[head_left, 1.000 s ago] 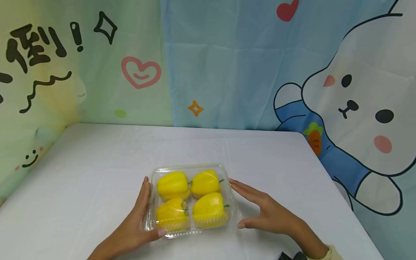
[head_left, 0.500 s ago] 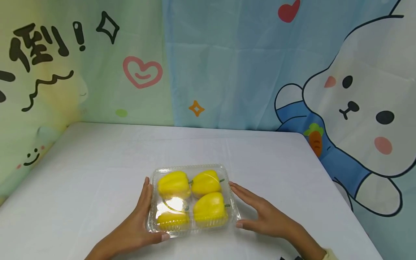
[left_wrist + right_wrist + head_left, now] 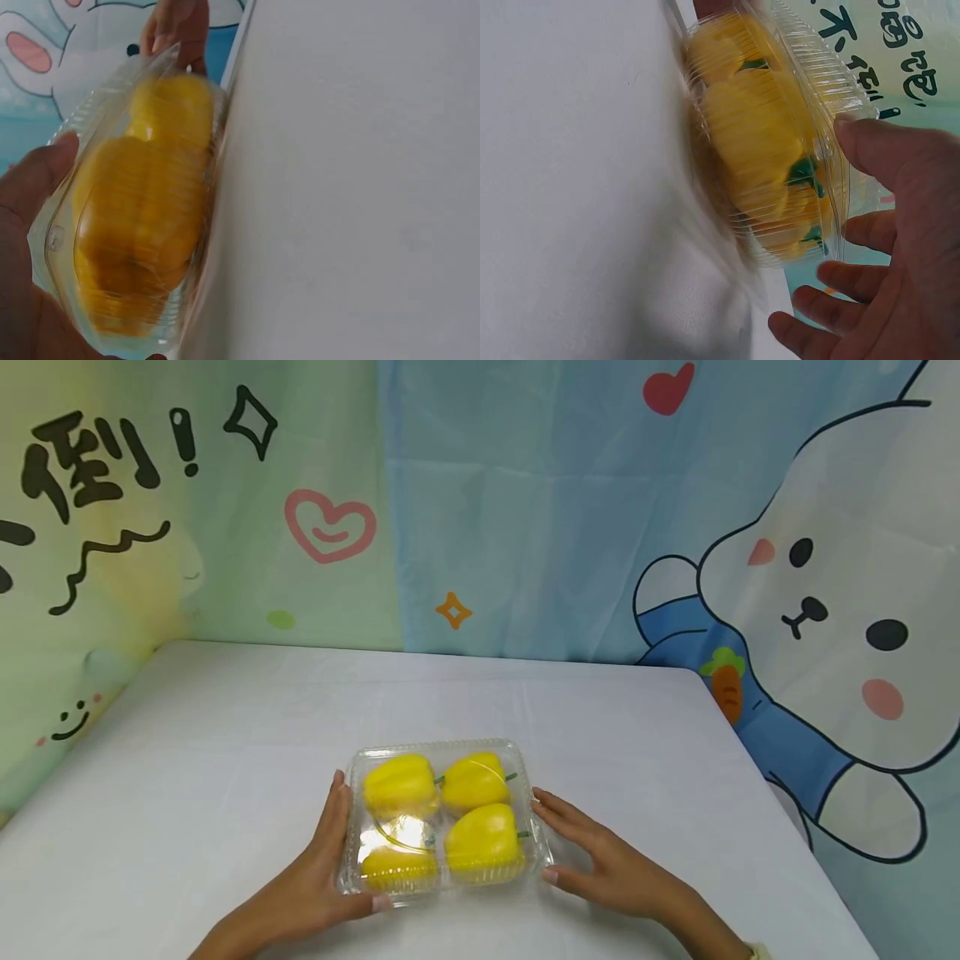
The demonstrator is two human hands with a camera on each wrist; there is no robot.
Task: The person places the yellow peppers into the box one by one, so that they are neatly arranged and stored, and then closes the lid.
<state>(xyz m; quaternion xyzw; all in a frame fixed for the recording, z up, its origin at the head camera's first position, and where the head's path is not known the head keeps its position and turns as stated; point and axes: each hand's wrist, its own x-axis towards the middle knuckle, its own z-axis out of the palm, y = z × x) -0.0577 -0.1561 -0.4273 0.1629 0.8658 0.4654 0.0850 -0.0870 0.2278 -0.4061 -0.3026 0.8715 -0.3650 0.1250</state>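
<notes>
A clear plastic clamshell box (image 3: 438, 746) holding several yellow bell peppers (image 3: 483, 843) sits near the front of the table. My left hand (image 3: 311, 881) grips its left front corner, fingers along the left side and thumb at the front edge. At the right side is my right hand (image 3: 611, 864), its fingers straight and spread. In the right wrist view, that hand's thumb (image 3: 877, 146) touches the lid's rim, while the other fingers are apart from each other. Green stems show on the peppers (image 3: 754, 135). Glare hides part of the front left pepper.
A white cloth covers the table (image 3: 420, 693). Behind it hangs a green and blue curtain (image 3: 517, 527) printed with hearts, writing and a white cartoon animal (image 3: 840, 568); the curtain also runs down past the table's right edge.
The box has shifted very slightly right, and glare has appeared on its lid over the front left pepper. My right hand's fingers have slid a little toward me along the box's side.
</notes>
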